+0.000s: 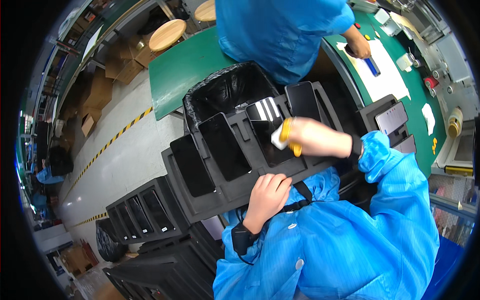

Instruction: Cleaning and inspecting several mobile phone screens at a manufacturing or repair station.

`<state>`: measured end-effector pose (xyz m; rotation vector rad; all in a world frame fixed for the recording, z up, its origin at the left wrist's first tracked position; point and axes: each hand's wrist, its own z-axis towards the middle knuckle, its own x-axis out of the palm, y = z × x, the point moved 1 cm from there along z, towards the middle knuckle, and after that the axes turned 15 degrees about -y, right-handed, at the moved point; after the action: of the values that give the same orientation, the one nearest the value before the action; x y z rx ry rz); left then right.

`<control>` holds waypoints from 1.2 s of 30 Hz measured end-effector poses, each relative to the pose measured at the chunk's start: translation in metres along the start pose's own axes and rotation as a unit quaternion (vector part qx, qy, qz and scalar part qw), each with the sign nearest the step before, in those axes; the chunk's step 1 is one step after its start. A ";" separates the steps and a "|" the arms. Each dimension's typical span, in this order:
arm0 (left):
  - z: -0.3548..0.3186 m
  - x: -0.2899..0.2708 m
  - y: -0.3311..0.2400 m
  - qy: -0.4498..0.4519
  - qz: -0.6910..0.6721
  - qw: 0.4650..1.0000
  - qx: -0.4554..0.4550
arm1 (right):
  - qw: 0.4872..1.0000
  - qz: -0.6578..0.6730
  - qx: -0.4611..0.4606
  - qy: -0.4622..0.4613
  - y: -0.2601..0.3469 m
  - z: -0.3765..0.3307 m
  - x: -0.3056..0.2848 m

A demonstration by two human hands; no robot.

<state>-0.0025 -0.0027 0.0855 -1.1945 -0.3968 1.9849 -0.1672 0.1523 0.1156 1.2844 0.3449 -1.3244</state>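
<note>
My right hand (320,138), slightly blurred and with yellow finger covers on some fingertips, pinches a small white wipe (278,138). It is over a dark phone (262,129) whose glossy screen reflects bright strips of light. That phone lies in a black foam tray (231,197) in front of me. To its left in the tray are two more dark phones, one in the middle (224,146) and one at the end (192,166); another phone (301,101) lies to the right. My left hand (269,196) holds the tray's near edge, fingers bent over it, thumb hidden.
A bin lined with a black bag (202,100) stands just beyond the tray. Lower left, another tray of phones (145,212) sits near stacked black trays (165,272). A co-worker in blue (280,40) works at a green bench (422,145). A light-screened phone (391,119) lies at right.
</note>
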 end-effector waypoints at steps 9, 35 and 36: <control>-0.008 -0.008 0.004 -0.050 -0.054 0.996 -0.050 | 0.990 -0.047 0.035 -0.127 -0.073 0.080 0.012; -0.006 -0.007 0.001 -0.047 -0.050 0.996 -0.053 | 0.995 -0.059 -0.040 -0.069 -0.048 0.110 0.041; -0.006 -0.008 0.001 -0.045 -0.050 0.996 -0.054 | 0.989 -0.114 -0.022 -0.093 -0.062 0.125 0.037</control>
<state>0.0045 -0.0105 0.0864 -1.1311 -0.6039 1.9551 -0.2641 0.0465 0.0993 1.0988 0.3951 -1.6083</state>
